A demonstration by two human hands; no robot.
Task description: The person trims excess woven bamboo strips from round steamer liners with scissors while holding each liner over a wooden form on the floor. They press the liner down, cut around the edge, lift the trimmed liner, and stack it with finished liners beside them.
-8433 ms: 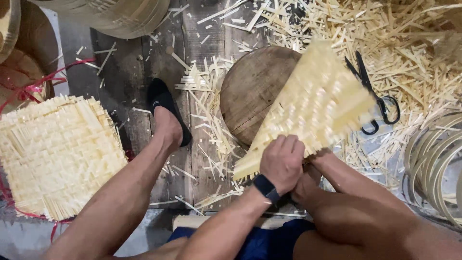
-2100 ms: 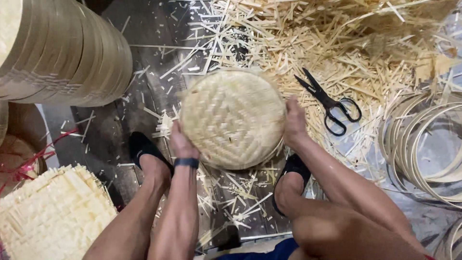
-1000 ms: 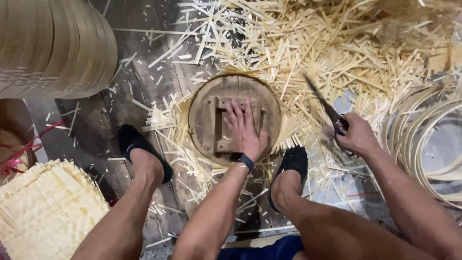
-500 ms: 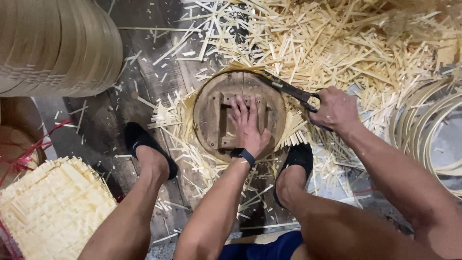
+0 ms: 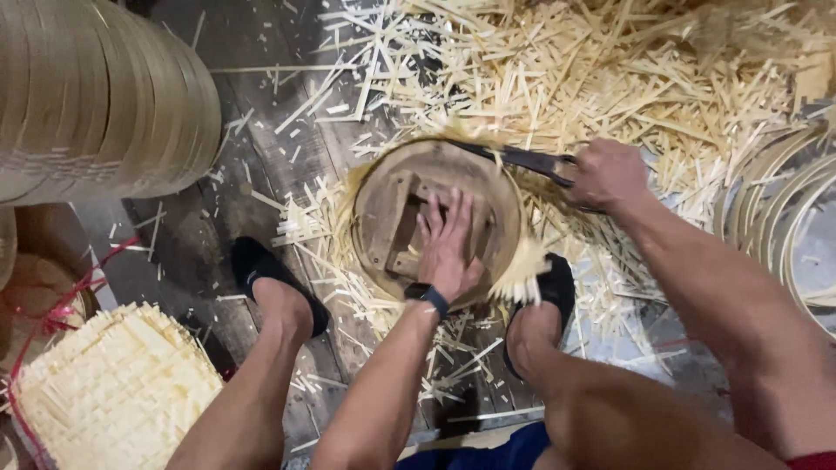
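My left hand (image 5: 450, 245) presses flat, fingers spread, on a round wooden disc (image 5: 383, 213) with a small block frame on top. Frayed ends of a woven bamboo mat (image 5: 521, 277) stick out from under the disc's rim. My right hand (image 5: 603, 174) is shut on the handles of black scissors (image 5: 509, 156), whose blades lie along the disc's upper right edge against the mat fringe. My two feet in black shoes (image 5: 272, 277) rest on either side of the disc.
Bamboo strip offcuts (image 5: 557, 70) litter the wooden floor behind. A tall stack of bamboo hoops (image 5: 96, 96) lies at upper left. A pile of square woven mats (image 5: 113, 392) sits lower left. Loose bamboo rings (image 5: 784, 218) lie at the right.
My right hand picked up the scissors and brought them left to the disc's rim. The woven mat went under the wooden disc, and my left hand stays pressed on it.
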